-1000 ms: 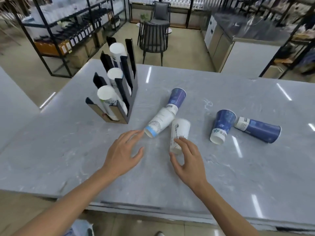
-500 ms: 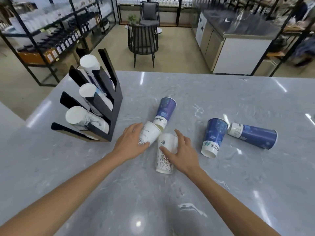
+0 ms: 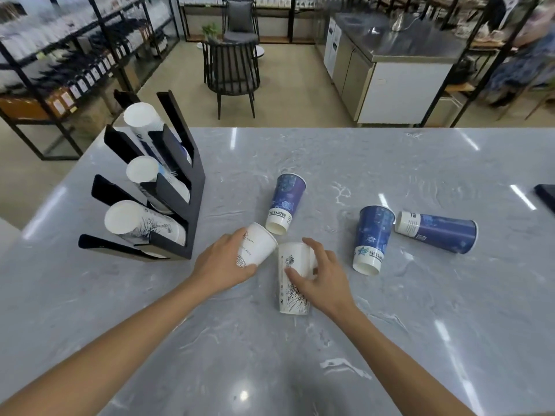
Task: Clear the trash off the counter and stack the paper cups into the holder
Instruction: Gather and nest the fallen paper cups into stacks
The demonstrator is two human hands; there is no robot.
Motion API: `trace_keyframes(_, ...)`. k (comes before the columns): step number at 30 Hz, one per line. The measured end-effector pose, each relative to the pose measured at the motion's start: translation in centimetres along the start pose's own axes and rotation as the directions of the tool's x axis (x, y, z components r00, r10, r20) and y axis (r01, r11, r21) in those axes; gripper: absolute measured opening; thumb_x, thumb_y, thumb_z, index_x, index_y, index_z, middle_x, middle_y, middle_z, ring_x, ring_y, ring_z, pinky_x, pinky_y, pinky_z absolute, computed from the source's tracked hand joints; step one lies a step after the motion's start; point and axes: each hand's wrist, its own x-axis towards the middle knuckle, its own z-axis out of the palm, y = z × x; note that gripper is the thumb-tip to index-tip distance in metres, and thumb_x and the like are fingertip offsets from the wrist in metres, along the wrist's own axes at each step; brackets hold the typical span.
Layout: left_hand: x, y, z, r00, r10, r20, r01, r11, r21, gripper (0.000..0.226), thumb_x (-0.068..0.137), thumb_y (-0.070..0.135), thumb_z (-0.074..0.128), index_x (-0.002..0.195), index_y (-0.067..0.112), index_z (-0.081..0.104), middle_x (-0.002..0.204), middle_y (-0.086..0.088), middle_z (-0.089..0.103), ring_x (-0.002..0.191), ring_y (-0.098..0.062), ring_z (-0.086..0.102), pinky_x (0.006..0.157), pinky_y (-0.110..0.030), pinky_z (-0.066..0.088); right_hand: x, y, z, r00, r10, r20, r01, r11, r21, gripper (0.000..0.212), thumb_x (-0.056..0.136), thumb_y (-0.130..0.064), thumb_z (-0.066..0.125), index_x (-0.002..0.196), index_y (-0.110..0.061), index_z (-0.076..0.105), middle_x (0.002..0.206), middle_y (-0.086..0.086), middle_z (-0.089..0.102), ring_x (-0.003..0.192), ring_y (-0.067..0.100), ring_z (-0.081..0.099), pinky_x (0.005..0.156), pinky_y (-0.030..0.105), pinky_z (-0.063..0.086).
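Two white paper cups lie on their sides near the middle of the grey marble counter (image 3: 390, 325). My left hand (image 3: 223, 264) grips the left white cup (image 3: 258, 246). My right hand (image 3: 319, 279) is closed around the other white cup (image 3: 291, 291). Just beyond them a blue-purple cup (image 3: 285, 202) lies on its side. Two more blue cups (image 3: 374, 238) (image 3: 438, 231) lie to the right. A black tiered cup holder (image 3: 177, 187) stands at the left with three stacks of cups in its slots.
A dark flat object (image 3: 546, 195) pokes in at the counter's right edge. Beyond the counter stand a black chair (image 3: 231, 70), shelving racks on the left and a steel-topped cabinet (image 3: 399, 73) on the right.
Both hands have gone from hovering open over the cups to closing on one white cup each. The view moved forward over the counter.
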Motion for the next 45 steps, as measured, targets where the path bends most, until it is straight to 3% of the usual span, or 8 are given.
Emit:
trace_keyframes(6, -3.2, -1.6, -0.8, 0.996, 0.090, -0.023, -0.090, 0.996, 0.004, 0.088, 0.074, 0.048, 0.071, 0.152, 0.035, 0.031, 0.138, 0.005, 0.052, 0.125, -0.021, 0.054, 0.096, -0.038, 0.050, -1.8, 0.0, 0.1, 0.983, -0.020, -0.180, 0.057, 0.977, 0.203, 0.064, 0.083, -0.045, 0.077, 0.139, -0.048, 0.045, 0.131, -0.007, 0.054, 0.106, -0.006, 0.058, 0.090, 0.028, 0.055)
trace_keyframes(12, -6.3, -1.9, -1.1, 0.974, 0.220, -0.055, -0.224, 0.970, -0.091, 0.089, 0.074, 0.046, 0.070, 0.154, 0.032, 0.033, 0.149, 0.011, 0.045, 0.135, -0.014, 0.048, 0.107, -0.039, 0.044, -3.1, -1.5, 1.0, 0.936, 0.086, -0.342, 0.064, 0.913, 0.404, 0.061, 0.088, -0.046, 0.075, 0.139, -0.052, 0.043, 0.136, -0.008, 0.051, 0.120, 0.005, 0.057, 0.100, 0.038, 0.054)
trace_keyframes(18, -7.1, -3.0, -2.4, 0.964, 0.265, -0.031, -0.267, 0.959, -0.097, 0.088, 0.075, 0.034, 0.075, 0.153, 0.033, 0.035, 0.146, 0.011, 0.047, 0.132, -0.012, 0.049, 0.107, -0.036, 0.044, -4.1, -3.0, 2.1, 0.909, 0.155, -0.386, 0.060, 0.869, 0.492, 0.062, 0.088, -0.042, 0.076, 0.135, -0.061, 0.041, 0.137, -0.011, 0.039, 0.117, -0.016, 0.048, 0.087, 0.001, 0.043)
trace_keyframes(21, -7.4, -3.2, -2.6, 0.954, 0.300, -0.005, -0.299, 0.951, -0.080, 0.087, 0.074, 0.034, 0.075, 0.152, 0.035, 0.037, 0.144, 0.013, 0.049, 0.131, -0.010, 0.049, 0.107, -0.035, 0.044, -4.2, -3.3, 2.6, 0.898, 0.153, -0.413, 0.098, 0.845, 0.525, 0.061, 0.089, -0.037, 0.076, 0.139, -0.049, 0.043, 0.140, -0.011, 0.041, 0.126, 0.001, 0.051, 0.105, 0.025, 0.046)
trace_keyframes(27, -7.5, -3.0, -2.9, 0.936, 0.351, -0.041, -0.353, 0.932, -0.085, 0.082, 0.073, 0.028, 0.075, 0.148, 0.037, 0.044, 0.139, 0.018, 0.052, 0.124, -0.008, 0.053, 0.102, -0.033, 0.047, -5.1, -3.5, 3.9, 0.922, 0.199, -0.332, 0.078, 0.745, 0.663, 0.057, 0.090, -0.032, 0.076, 0.137, -0.037, 0.044, 0.144, -0.007, 0.044, 0.125, 0.016, 0.058, 0.079, 0.011, 0.054)
trace_keyframes(31, -7.6, -3.0, -2.9, 0.931, 0.361, -0.054, -0.365, 0.921, -0.136, 0.078, 0.071, 0.027, 0.076, 0.144, 0.040, 0.049, 0.132, 0.021, 0.054, 0.120, -0.006, 0.055, 0.100, -0.031, 0.048, -5.7, -3.0, 4.1, 0.941, 0.218, -0.258, 0.027, 0.713, 0.700, 0.047, 0.092, -0.035, 0.074, 0.128, -0.032, 0.044, 0.139, -0.002, 0.052, 0.125, 0.015, 0.060, 0.076, 0.019, 0.059)
trace_keyframes(41, -7.6, -4.3, -2.8, 0.933, 0.345, -0.102, -0.359, 0.911, -0.205, 0.077, 0.067, 0.025, 0.076, 0.140, 0.038, 0.053, 0.131, 0.025, 0.056, 0.120, 0.002, 0.054, 0.103, -0.032, 0.048, -5.1, 0.3, -0.6, 0.995, -0.077, -0.056, 0.094, 0.872, 0.480, 0.019, 0.093, -0.041, 0.069, 0.111, -0.037, 0.065, 0.127, -0.015, 0.068, 0.113, 0.000, 0.064, 0.076, 0.010, 0.053)
trace_keyframes(45, -7.8, -4.4, -2.1, 0.923, 0.371, -0.097, -0.384, 0.899, -0.212, 0.078, 0.067, 0.027, 0.075, 0.140, 0.040, 0.052, 0.133, 0.028, 0.055, 0.122, 0.003, 0.054, 0.102, -0.031, 0.049, -4.0, 0.8, -2.8, 0.984, -0.103, 0.143, 0.033, 0.906, 0.422, 0.063, 0.084, -0.049, 0.078, 0.134, -0.045, 0.041, 0.124, -0.016, 0.067, 0.109, 0.009, 0.068, 0.082, 0.023, 0.058)
